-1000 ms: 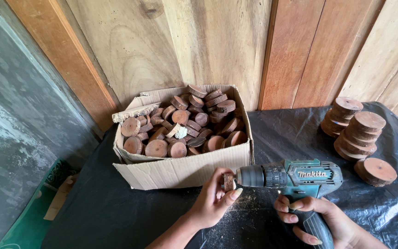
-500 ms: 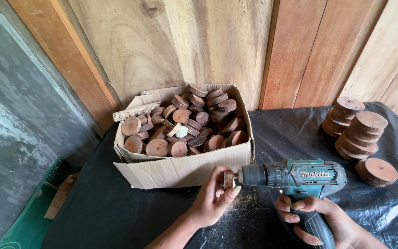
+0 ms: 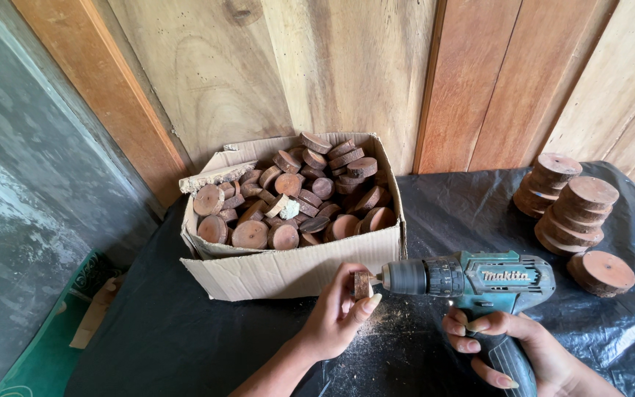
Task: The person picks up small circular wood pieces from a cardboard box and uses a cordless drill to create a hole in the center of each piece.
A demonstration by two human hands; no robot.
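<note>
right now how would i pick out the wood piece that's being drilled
Find the open cardboard box of wooden discs on the black sheet. Just in front of its right corner, the left hand pinches one small wooden disc on edge against the drill tip. It alone is held, not boxed or stacked.

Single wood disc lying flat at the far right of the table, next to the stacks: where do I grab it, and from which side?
Take the lone wood disc by its round rim, coming from above, probably from its near side. It lies flat on the black sheet, with the stacked discs close behind. The right hand holding the drill is nearest.
</note>
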